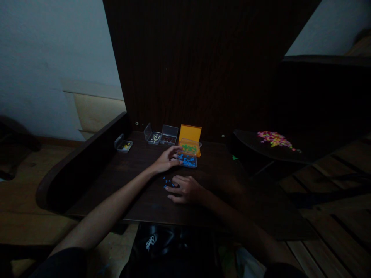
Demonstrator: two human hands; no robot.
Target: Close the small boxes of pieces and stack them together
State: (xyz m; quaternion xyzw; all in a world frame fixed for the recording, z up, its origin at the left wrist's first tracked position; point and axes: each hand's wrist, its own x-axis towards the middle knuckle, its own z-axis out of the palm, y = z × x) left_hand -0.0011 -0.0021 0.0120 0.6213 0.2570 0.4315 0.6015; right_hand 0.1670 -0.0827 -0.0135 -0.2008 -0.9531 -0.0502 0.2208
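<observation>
My left hand [167,160] grips the left side of a small clear plastic box [196,163], thumb at the near side and fingers at the far side. Blue pieces [187,159] lie inside it. Just in front, my right hand [187,189] rests low over the dark tabletop with its fingers apart and slightly bent. A few loose blue bits [166,180] are scattered by its fingertips; whether a finger touches one is hard to see in the dim light. Behind the clear box stands an orange box [190,133] with its lid up, and green pieces [189,148] show there.
Open clear boxes line the back: one with pale pieces [155,137], another with dark reddish pieces [168,139]. A box with yellow pieces [126,146] sits far left. Colourful bits [274,139] are heaped on a side ledge at right. A raised wooden side [84,158] borders the left.
</observation>
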